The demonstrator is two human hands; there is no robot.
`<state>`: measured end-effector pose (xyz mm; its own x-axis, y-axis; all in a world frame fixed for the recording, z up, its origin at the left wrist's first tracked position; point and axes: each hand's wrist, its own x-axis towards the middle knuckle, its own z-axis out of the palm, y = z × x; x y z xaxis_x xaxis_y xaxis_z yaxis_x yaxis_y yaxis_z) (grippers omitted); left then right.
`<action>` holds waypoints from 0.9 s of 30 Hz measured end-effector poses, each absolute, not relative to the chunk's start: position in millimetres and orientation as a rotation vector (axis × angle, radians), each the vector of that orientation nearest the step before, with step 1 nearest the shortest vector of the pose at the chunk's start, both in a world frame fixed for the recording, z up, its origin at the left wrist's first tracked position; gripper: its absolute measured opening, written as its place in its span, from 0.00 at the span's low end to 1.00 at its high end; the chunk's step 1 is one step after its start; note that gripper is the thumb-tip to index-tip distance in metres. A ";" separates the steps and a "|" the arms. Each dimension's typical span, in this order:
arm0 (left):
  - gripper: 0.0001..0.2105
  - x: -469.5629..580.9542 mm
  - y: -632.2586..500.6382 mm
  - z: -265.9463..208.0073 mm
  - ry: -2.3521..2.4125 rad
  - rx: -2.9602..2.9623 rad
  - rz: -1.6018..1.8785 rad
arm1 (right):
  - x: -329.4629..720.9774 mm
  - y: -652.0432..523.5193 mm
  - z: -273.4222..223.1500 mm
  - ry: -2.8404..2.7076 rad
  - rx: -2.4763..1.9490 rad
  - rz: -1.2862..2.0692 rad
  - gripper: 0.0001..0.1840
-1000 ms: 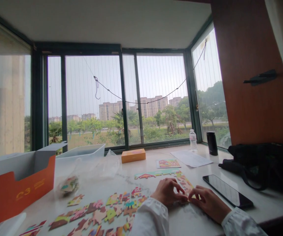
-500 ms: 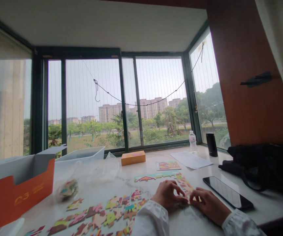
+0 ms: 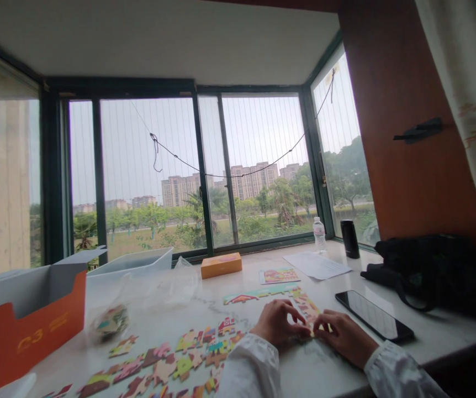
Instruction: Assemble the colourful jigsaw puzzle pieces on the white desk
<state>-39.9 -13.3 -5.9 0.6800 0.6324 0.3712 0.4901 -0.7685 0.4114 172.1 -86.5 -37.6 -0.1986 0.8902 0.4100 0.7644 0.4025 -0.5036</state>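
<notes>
A partly joined jigsaw puzzle (image 3: 309,305) forms a strip along the top and down the right side, flat on the white tabletop. My left hand (image 3: 281,325) bends its thumb and fingers together at the lower end of that strip. From the right, my right hand (image 3: 344,336) meets it there, fingertips pinched. A small puzzle piece (image 3: 312,330) shows between the fingertips, mostly covered by them. Many loose puzzle pieces (image 3: 183,366) lie spread to the left of my left forearm. Beyond the strip lies a small picture card (image 3: 279,275) with a similar colourful print.
A phone (image 3: 374,315) lies right of my right hand, near a black bag (image 3: 428,271). Along the window stand an orange box (image 3: 221,265), a water bottle (image 3: 319,235) and a black cylinder (image 3: 349,239); paper (image 3: 318,265) lies nearby. At left are a large open carton (image 3: 51,331) and bagged pieces (image 3: 112,320).
The view has shifted slightly, so everything sits a little further left and higher. Both hands stay at the lower end of the strip, their fingertips barely changed.
</notes>
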 end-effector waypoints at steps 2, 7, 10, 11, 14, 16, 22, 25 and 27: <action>0.17 -39.8 -12.7 -6.0 0.895 2.617 0.740 | 171.4 -87.6 -37.0 -2.001 -1.399 0.244 0.12; 0.18 -37.6 -8.7 -8.5 0.914 2.594 0.729 | 169.7 -87.5 -35.5 -1.983 -1.405 0.237 0.12; 0.17 -35.1 -7.1 -7.5 0.952 2.558 0.683 | 168.9 -86.6 -33.7 -1.977 -1.416 0.228 0.12; 0.17 -34.1 -7.2 -5.9 0.979 2.545 0.659 | 168.6 -86.7 -33.1 -1.975 -1.421 0.225 0.12; 0.14 -30.2 -10.7 3.3 1.118 2.545 0.562 | 167.6 -87.6 -31.7 -1.968 -1.423 0.230 0.12; 0.13 -26.9 -15.2 11.3 1.206 2.587 0.492 | 167.3 -88.1 -32.1 -1.965 -1.412 0.233 0.12; 0.13 -19.2 -31.8 22.9 1.299 2.740 0.366 | 170.0 -83.8 -39.3 -1.983 -1.393 0.245 0.14; 0.10 -20.0 -45.0 21.5 1.289 2.867 0.325 | 172.8 -82.4 -41.4 -2.015 -1.384 0.255 0.15; 0.10 -23.5 -57.4 21.4 1.313 2.904 0.310 | 175.3 -82.7 -42.1 -2.037 -1.376 0.237 0.16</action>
